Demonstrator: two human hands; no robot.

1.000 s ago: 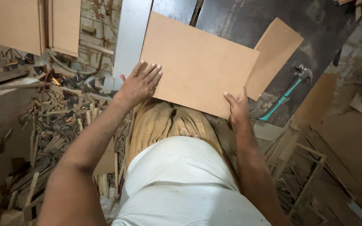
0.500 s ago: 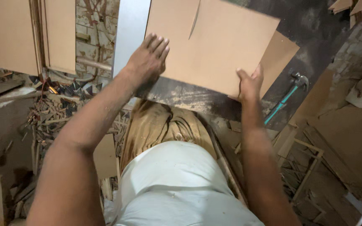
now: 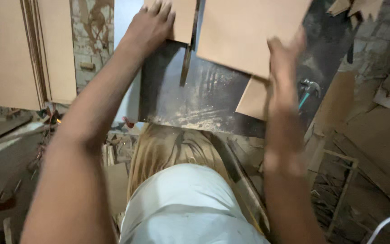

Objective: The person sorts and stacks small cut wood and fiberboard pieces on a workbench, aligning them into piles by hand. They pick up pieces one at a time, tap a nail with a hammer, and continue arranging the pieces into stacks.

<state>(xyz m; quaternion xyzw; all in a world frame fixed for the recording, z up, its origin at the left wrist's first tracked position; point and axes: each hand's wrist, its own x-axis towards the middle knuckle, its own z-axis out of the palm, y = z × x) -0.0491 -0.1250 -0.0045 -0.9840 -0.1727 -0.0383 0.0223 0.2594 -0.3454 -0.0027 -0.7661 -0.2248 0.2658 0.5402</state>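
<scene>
A tan fibreboard sheet lies on a dark saw table (image 3: pixel 181 99), split into two pieces along a thin upright blade (image 3: pixel 188 58). My left hand (image 3: pixel 150 25) lies flat, fingers forward, on the narrow left piece (image 3: pixel 183 18) and presses it down. My right hand (image 3: pixel 283 58), blurred by motion, holds the near edge of the wide right piece (image 3: pixel 249 31). Sawdust streaks the table just behind the blade. Both arms reach far forward over the table.
Another tan offcut (image 3: pixel 251 101) lies on the table under the wide piece. A hammer with a teal handle (image 3: pixel 308 90) lies at the right. Large boards (image 3: pixel 5 49) lean at the left. Wood scraps (image 3: pixel 339 190) litter the floor on both sides.
The board has slid forward across the table and now shows as two pieces parted at the blade. Both hands have moved forward with it.
</scene>
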